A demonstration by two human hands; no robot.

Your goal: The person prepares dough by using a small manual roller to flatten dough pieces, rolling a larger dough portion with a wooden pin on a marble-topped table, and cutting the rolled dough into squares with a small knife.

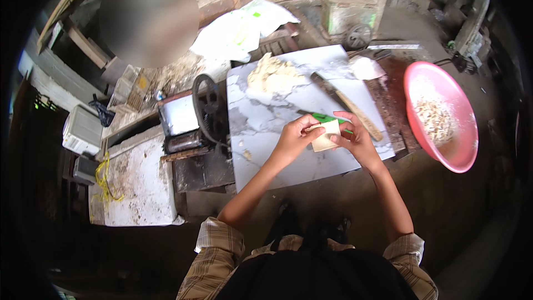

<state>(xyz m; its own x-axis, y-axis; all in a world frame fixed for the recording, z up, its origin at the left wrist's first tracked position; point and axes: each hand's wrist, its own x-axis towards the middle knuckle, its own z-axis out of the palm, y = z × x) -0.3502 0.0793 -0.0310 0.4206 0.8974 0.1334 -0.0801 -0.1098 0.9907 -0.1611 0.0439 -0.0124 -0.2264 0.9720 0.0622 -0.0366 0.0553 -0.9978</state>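
A small, flat, pale piece of dough (326, 141) is held up between my two hands over a white marbled board (258, 144). My left hand (295, 138) pinches its left side between thumb and fingers. On its right side, my right hand (360, 143) grips it, the thumb on the near face. Partly hidden behind the hands lies a green-handled knife (322, 117). A long wooden stick (347, 105) rests slantwise on the board beyond my right hand. Toward the back of the board sits a rough lump of dough (271, 76).
A pink basin (413, 108) with floury dough pieces (435, 119) stands right of the board. To the left is a roller machine with a dark handwheel (209, 110). White plastic sheeting (233, 36) lies behind. A small white bag (366, 68) sits at the board's far right corner.
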